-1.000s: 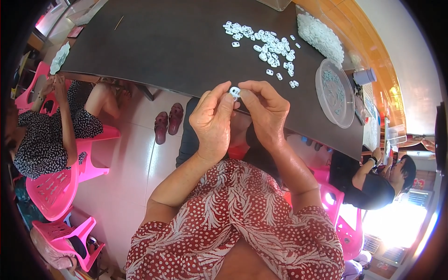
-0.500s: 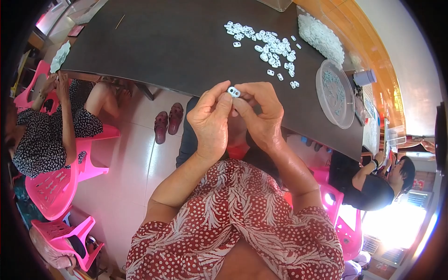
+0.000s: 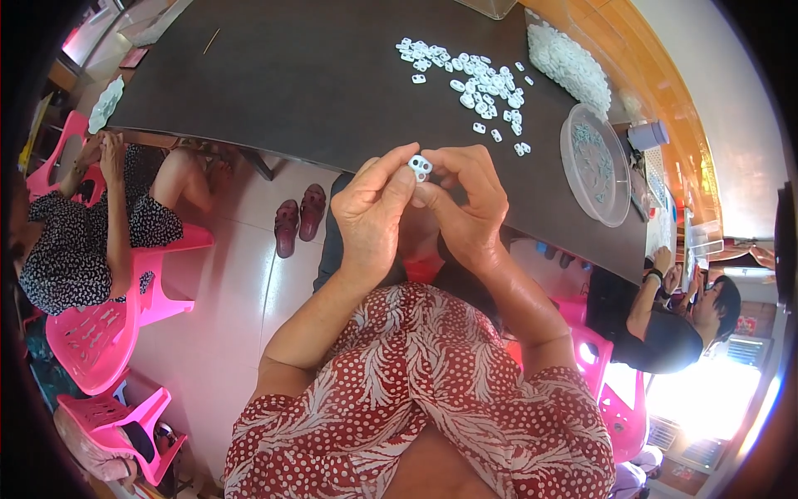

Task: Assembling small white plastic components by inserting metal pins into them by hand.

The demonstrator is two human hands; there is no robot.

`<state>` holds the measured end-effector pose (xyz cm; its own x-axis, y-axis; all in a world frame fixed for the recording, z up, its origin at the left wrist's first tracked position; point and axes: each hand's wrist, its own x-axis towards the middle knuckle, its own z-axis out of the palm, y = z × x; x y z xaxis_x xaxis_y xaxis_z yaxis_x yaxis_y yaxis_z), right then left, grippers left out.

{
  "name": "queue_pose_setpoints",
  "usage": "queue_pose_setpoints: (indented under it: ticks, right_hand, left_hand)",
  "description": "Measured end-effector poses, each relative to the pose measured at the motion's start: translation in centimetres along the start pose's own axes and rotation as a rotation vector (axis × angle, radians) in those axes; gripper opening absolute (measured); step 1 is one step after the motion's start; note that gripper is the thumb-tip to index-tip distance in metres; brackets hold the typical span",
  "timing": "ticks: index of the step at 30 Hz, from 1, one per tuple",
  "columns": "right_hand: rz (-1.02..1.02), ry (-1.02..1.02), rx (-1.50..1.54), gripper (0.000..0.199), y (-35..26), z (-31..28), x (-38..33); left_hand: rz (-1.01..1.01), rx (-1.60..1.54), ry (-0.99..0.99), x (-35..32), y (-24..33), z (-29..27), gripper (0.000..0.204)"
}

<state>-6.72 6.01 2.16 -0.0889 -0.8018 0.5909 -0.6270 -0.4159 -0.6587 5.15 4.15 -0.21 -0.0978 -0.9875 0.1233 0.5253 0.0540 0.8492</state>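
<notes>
White holed piece (image 3: 421, 168) sits pinched between thumb and forefinger of the left hand (image 3: 370, 218); whether the curled right hand (image 3: 468, 209) also grips it is unclear. Similar pieces (image 3: 492, 81) lie on the dark table (image 3: 274, 83); pink chair (image 3: 101, 349) leftward.

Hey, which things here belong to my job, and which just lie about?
Likely the job:
white two-hole piece in your left hand, right hand beside it
similar loose pieces
perhaps the round tray

Apparently lying about:
dark red clogs
thin stick
</notes>
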Motion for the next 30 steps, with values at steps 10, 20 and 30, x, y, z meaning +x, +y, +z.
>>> queue_pose_setpoints:
  ticks: [10, 20, 30]
  right_hand:
    - [0.109, -0.023, 0.207, 0.028, -0.6, 0.1, -0.1]
    - [0.061, -0.03, 0.24, 0.026, 0.0, 0.2, -0.3]
    - [0.064, -0.041, 0.216, 0.03, -0.3, 0.3, -0.8]
  left_hand:
    - [0.088, 0.031, -0.092, -0.1, -0.9, -0.9, 0.022]
    - [0.14, 0.031, -0.011, -0.7, -1.6, -0.7, 0.02]
    - [0.249, 0.177, -0.035, -0.7, -1.0, -0.8, 0.022]
